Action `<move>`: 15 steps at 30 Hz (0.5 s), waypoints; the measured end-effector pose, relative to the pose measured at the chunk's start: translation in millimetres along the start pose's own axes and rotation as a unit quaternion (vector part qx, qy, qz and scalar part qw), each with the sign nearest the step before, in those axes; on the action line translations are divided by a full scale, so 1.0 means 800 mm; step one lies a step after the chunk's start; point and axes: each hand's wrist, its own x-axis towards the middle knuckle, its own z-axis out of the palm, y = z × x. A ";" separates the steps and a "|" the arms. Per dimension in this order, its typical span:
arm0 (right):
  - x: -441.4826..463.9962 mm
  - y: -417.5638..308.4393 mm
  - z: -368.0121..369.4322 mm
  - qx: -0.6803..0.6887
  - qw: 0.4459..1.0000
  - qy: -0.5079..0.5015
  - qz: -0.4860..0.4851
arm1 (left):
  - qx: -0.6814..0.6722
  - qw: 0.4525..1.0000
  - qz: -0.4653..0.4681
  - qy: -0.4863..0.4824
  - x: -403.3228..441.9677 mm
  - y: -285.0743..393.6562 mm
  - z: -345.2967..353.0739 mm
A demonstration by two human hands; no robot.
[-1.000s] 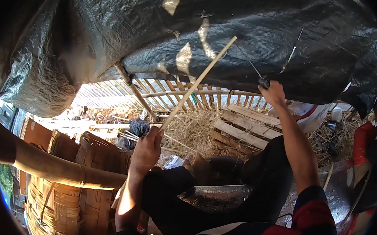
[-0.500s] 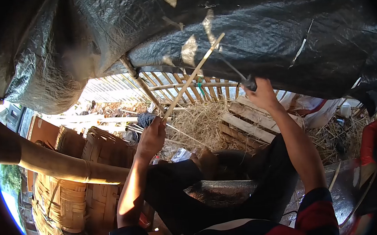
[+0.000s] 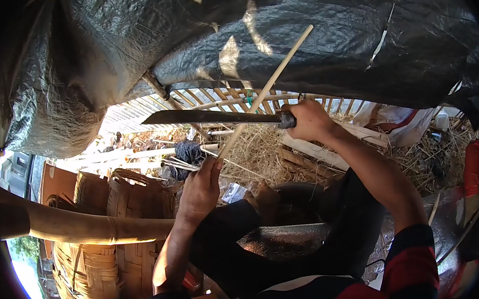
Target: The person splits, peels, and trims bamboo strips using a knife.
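My left hand is closed round the lower end of a pale bamboo strip, which slants up and to the right. In my right hand is the dark handle of a machete. Its long dark blade points left, nearly level, and crosses the strip above my left hand. Whether the edge touches the strip, I cannot tell.
A thick bamboo pole runs across the left side, with woven bamboo baskets below it. Black plastic sheeting hangs ahead. Straw and wooden slats cover the ground beyond my legs.
The machete has swung down and left, so its blade now lies across the bamboo strip. The strip's top end has shifted up and right.
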 end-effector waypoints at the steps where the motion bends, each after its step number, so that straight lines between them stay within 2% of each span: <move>1: 0.000 0.007 -0.001 -0.021 1.000 -0.012 0.001 | 0.029 0.999 0.021 0.012 -0.003 0.000 0.002; 4: -0.001 0.030 0.012 -0.081 0.995 0.037 -0.034 | 0.020 1.000 0.017 -0.006 0.005 -0.004 0.009; 8: -0.002 0.037 -0.004 -0.104 0.995 0.007 0.003 | -0.013 1.000 0.018 -0.002 0.006 0.004 0.007; 9: -0.001 0.040 -0.002 -0.115 0.993 0.011 -0.004 | -0.003 1.000 -0.005 -0.027 0.007 0.010 0.002; 13: -0.013 0.047 0.004 -0.116 0.993 0.017 -0.011 | 0.000 1.000 0.017 -0.025 -0.003 0.006 0.006; 15: -0.010 0.049 0.002 -0.131 0.989 0.038 -0.049 | -0.002 0.999 0.046 0.001 -0.005 0.006 0.005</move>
